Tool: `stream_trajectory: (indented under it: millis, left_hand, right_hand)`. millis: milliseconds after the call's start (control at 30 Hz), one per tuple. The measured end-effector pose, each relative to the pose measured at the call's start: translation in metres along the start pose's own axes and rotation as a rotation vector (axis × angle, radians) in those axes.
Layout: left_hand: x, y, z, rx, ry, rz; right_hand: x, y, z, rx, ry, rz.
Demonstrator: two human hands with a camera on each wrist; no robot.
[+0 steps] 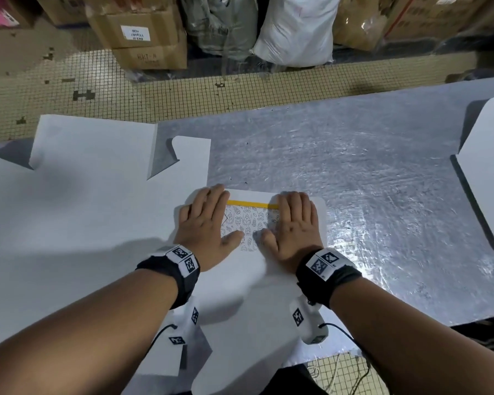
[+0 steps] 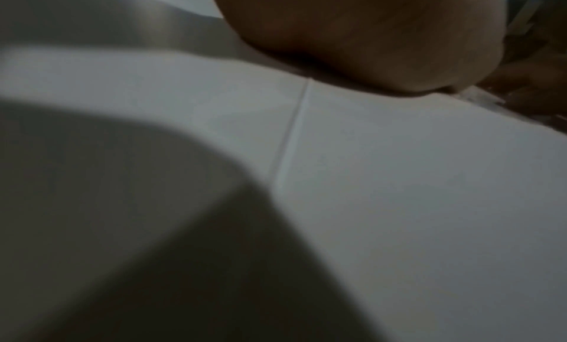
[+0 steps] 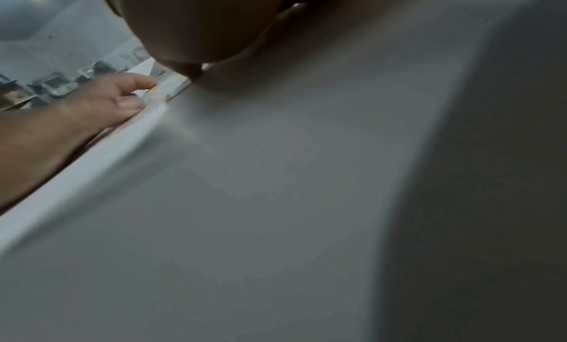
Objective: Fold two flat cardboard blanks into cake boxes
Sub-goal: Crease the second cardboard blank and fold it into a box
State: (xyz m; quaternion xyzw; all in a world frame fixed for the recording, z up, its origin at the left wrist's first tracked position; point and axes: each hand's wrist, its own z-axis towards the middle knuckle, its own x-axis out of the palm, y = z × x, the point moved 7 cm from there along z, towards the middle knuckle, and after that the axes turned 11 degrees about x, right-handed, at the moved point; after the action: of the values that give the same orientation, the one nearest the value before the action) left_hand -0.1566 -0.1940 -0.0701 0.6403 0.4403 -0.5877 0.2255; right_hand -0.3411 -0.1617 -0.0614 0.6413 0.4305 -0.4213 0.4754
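A large white cardboard blank point(image 1: 83, 212) lies flat on the silver table point(image 1: 368, 181), white side up. One flap point(image 1: 251, 223) is folded over onto it, showing a printed leaf pattern and a yellow stripe. My left hand point(image 1: 208, 220) presses flat on the flap's left part, fingers straight. On its right part my right hand point(image 1: 295, 223) presses the same way. The left wrist view shows a crease line point(image 2: 291, 133) in the white board under the palm point(image 2: 368, 36). In the right wrist view the left hand point(image 3: 101, 100) lies beside the flap's edge. A second white blank point(image 1: 488, 166) lies at the right.
The table ends at a tiled floor point(image 1: 69, 89) behind. Cardboard cartons point(image 1: 143, 32) and stuffed sacks point(image 1: 297, 29) stand along the back. Cables point(image 1: 340, 332) run from the wrist cameras near the table's front edge.
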Motion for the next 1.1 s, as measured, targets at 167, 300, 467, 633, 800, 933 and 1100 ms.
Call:
stream_trajectory:
  millis: [167, 300, 467, 633, 800, 933, 1100]
  left_hand:
    - [0.001, 0.002, 0.0, -0.009, 0.011, 0.021]
    - [0.001, 0.001, 0.0, -0.005, -0.017, 0.015]
    - [-0.001, 0.0, 0.0, 0.008, -0.045, 0.011]
    - [-0.001, 0.002, 0.0, 0.008, -0.058, 0.009]
    - [-0.002, 0.002, -0.001, 0.006, -0.056, 0.011]
    - [-0.003, 0.001, 0.0, 0.005, -0.057, 0.025]
    - [-0.002, 0.002, 0.001, 0.013, -0.065, 0.051]
  right_hand:
    - [-0.003, 0.014, 0.0, -0.125, -0.044, 0.091]
    - [-0.015, 0.03, 0.005, -0.185, -0.089, 0.168]
    - [-0.009, 0.036, 0.009, -0.163, -0.047, 0.23]
    - [-0.003, 0.032, 0.012, -0.178, -0.032, 0.261]
    - [-0.007, 0.038, 0.013, -0.151, -0.043, 0.214]
    - [-0.008, 0.031, 0.01, -0.141, -0.037, 0.145]
    - [-0.008, 0.017, 0.008, -0.084, -0.036, 0.035]
